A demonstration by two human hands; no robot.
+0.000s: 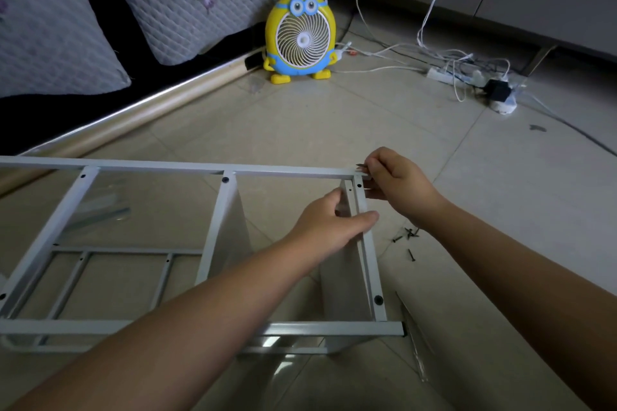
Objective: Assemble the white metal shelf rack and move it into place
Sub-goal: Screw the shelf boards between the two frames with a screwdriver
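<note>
Lying on its side on the tiled floor [334,123], the white rack [283,173] stretches across the lower half of our view, its long far rail running from the left edge to the corner where both our hands meet. Our left hand [329,225] reaches in from the lower left, forearm extended over the near rail, and grips the end bar [369,253] near that far corner. Its thumb lies across the bar's outer side and its fingers curl over the top edge of the upright shelf panel [344,287] just inside it. Our right hand [397,182] comes in from the right with the wrist bent inward, touching the rack's far right corner. Its fingers are curled and pinch a small dark screw [361,166] at the end of the far rail; we cannot tell whether the tip sits in a hole. A few loose screws [408,234] lie on the floor just beside the end bar, below the right forearm. Well beyond the rack, a yellow fan [300,37] stands by the cushions.
</note>
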